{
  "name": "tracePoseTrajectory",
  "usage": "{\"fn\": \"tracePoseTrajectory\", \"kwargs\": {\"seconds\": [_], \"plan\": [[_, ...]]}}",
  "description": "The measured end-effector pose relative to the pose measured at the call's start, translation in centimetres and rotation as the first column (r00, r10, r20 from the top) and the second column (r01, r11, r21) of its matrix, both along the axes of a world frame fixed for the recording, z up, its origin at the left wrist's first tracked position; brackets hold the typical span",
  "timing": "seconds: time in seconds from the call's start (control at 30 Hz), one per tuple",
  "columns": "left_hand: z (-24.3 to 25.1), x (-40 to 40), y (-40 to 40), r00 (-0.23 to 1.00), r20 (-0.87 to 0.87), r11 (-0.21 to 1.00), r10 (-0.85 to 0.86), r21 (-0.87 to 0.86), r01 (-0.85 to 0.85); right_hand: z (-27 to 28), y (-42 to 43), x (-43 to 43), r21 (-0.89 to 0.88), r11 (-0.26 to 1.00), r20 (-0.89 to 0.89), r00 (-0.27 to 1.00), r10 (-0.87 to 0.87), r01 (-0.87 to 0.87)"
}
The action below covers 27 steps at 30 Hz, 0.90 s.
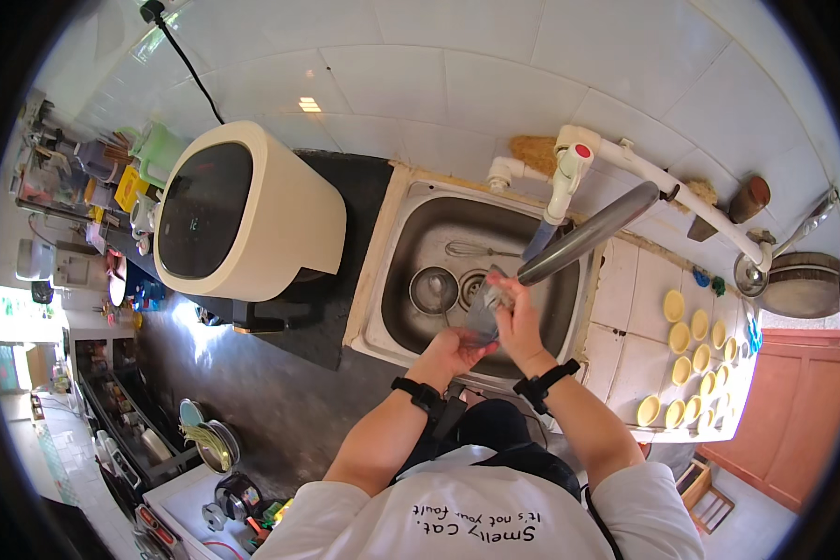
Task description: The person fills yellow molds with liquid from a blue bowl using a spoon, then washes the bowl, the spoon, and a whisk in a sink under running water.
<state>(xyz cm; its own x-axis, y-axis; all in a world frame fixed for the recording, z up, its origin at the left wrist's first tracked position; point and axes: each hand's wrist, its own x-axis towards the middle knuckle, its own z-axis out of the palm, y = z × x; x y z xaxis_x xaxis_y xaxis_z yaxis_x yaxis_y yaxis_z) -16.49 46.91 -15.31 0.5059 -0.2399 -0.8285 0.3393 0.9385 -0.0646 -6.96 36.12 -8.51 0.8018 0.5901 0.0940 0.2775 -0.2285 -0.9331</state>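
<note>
Over the stainless steel sink (406,217), my left hand (460,350) grips the lower side of a greyish translucent item (481,323), possibly a plastic bag or container. My right hand (516,315) holds its upper side, with a pale crumpled wad (493,295) at the fingers. Just above is the end of a thick metal tube (588,234). A small round metal strainer or pan (434,290) lies in the basin, left of the drain (472,287). Behind them rests a wire whisk (472,249). The item's exact kind is unclear.
A white plastic tap (572,164) with a blue hose end (540,236) reaches over the sink. At left, a cream air fryer (297,217) stands on the black counter (364,189). Several small yellow cups (680,337) sit on the tiled counter (619,364) at right.
</note>
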Motion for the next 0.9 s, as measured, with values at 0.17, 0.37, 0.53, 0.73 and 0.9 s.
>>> {"fn": "tracePoseTrajectory", "kwargs": {"seconds": [0.17,0.37,0.53,0.73,0.9], "plan": [[0.9,0.9,-0.7,0.985,0.025,0.984,0.169,0.047,-0.170,0.6,1.2,-1.1,-0.148,0.968,0.475,0.845,0.248,-0.201],[3.7,-0.1,1.4,0.995,0.018,0.977,-0.100,0.189,0.095,-1.4,2.7,5.8,-0.048,0.987,-0.307,0.942,0.133,-0.155],[2.7,-1.4,3.4,0.933,0.205,0.955,-0.295,0.060,0.289,-5.3,0.8,6.6,0.331,0.940,-0.869,0.415,0.271,0.081],[2.8,0.9,2.3,0.982,0.186,0.999,0.018,0.032,-0.024,-9.7,-3.2,6.1,0.003,0.938,-0.967,0.240,-0.086,0.346],[0.1,0.4,3.0,0.903,0.383,0.960,0.196,0.114,-0.257,-7.4,-1.6,6.3,-0.256,0.908,-0.940,0.135,-0.315,0.332]]}}
